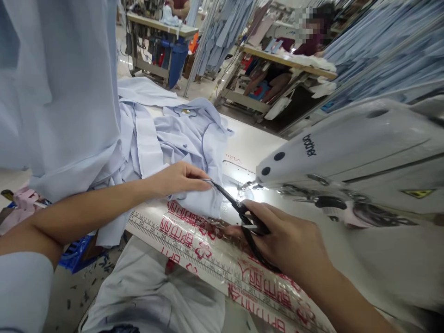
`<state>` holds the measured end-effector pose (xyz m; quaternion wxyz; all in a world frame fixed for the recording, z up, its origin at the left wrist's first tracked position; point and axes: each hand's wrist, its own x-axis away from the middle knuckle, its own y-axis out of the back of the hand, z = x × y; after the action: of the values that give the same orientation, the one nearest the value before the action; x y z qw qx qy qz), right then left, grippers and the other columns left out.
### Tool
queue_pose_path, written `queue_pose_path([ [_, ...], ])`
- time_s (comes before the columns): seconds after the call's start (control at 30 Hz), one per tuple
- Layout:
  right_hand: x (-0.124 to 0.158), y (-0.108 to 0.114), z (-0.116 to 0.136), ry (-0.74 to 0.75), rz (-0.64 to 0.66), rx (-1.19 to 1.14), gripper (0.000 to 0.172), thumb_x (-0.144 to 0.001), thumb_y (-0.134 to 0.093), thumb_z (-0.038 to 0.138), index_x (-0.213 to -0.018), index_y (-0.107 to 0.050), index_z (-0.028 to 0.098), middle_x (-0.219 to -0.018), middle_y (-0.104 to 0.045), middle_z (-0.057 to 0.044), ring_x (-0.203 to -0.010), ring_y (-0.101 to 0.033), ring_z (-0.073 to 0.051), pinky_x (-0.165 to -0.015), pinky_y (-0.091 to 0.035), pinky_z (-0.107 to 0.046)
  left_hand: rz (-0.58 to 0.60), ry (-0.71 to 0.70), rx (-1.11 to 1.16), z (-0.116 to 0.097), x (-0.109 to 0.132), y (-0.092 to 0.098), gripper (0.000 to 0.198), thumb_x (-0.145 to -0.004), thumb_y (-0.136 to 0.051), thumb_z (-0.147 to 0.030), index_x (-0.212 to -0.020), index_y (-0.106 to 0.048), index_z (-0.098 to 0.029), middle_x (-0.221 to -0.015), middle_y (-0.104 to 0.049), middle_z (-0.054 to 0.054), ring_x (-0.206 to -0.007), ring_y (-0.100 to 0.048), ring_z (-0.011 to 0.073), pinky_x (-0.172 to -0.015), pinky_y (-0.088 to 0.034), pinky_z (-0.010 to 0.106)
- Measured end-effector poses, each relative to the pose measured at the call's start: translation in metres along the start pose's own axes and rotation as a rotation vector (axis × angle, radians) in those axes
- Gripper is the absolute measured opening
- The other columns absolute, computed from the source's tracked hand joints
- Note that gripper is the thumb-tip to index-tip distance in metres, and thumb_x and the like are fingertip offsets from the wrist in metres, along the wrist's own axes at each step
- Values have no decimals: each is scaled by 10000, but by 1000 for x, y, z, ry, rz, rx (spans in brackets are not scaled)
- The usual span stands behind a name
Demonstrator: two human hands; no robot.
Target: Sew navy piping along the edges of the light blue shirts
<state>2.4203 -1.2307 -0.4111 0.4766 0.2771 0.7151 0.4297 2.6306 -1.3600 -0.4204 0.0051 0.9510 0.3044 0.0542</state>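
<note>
My left hand pinches the edge of a light blue shirt that lies spread over the sewing table. In my right hand is a pair of black scissors, my fingers wrapped round the handles. The scissor tips meet the cloth edge right beside my left fingertips. Whether the blades are parted there is too small to tell. Just beyond the scissors, the needle area of a white sewing machine is lit by a small lamp.
Clear tape with red print and a ruler strip run along the table's front edge. Pale blue cloth hangs at the left, above a blue basket. Behind are other sewing tables, racks of blue garments and co-workers.
</note>
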Motion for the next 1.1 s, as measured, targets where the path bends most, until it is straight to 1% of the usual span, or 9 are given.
queue_pose_path([
  [0.17,-3,2,2,-8,124,-7,322,-865,-421,432,-988,-555,166,-789,-651,-34,-569,-587,-155,-411,-284,-246,-2,19,-87,0,-2,-1,222,-724,-620,-348,-785,-684,-145,-523,-443,-39,-459,-324,51,-449,-200,211],
  [0.43,-5,7,-1,96,26,112,362,-865,-434,500,-836,-602,181,-656,-651,-24,-453,-533,-144,-416,-235,-260,90,34,-57,2,-1,-3,168,-716,-652,-299,-707,-677,-133,-491,-434,-50,-449,-327,41,-441,-206,201],
  [0.63,-2,13,0,-343,205,-393,438,-836,-423,607,-784,-573,199,-440,-498,38,-353,-425,-98,-389,-316,-214,90,217,201,-5,-3,-5,120,-773,-589,-185,-781,-701,-142,-579,-595,-17,-498,-464,48,-471,-327,165],
  [0.77,6,12,-2,-491,320,-412,473,-795,-407,656,-877,-534,208,-503,-544,21,-392,-478,-142,-397,-358,-249,42,222,214,-3,-4,-5,230,-847,-527,-196,-669,-664,-146,-605,-626,-21,-552,-541,43,-553,-414,153],
  [0.83,10,10,-4,-477,370,-380,456,-796,-409,641,-909,-522,214,-619,-605,-10,-484,-548,-175,-426,-393,-269,129,121,69,-3,4,-5,215,-850,-538,-226,-692,-669,-163,-633,-649,-13,-588,-581,62,-585,-446,169],
  [0.97,8,1,-8,-332,326,-297,361,-854,-393,531,-917,-553,213,-722,-643,-32,-569,-598,-191,-448,-404,-272,739,-88,-273,-32,27,0,111,-787,-611,-195,-826,-714,-197,-892,-708,25,-865,-656,154,-779,-494,219],
  [1.0,5,-3,-7,-259,285,-251,329,-857,-412,487,-948,-568,212,-743,-650,-34,-566,-600,-191,-443,-396,-273,805,-119,-332,-47,28,4,134,-785,-604,-183,-854,-717,-196,-933,-706,27,-901,-653,167,-806,-494,228],
  [1.03,1,-7,-4,-177,246,-205,303,-850,-443,442,-993,-580,213,-767,-655,-38,-563,-600,-193,-438,-388,-276,783,-141,-385,-63,25,10,161,-797,-579,-176,-882,-715,-193,-956,-702,29,-913,-651,169,-815,-496,240],
  [1.1,-9,-15,7,-11,211,-162,328,-808,-520,370,-1093,-579,220,-825,-656,-47,-592,-605,-207,-447,-393,-292,515,-166,-477,-94,0,22,199,-829,-524,-174,-916,-702,-185,-946,-702,26,-885,-649,147,-807,-502,253],
])
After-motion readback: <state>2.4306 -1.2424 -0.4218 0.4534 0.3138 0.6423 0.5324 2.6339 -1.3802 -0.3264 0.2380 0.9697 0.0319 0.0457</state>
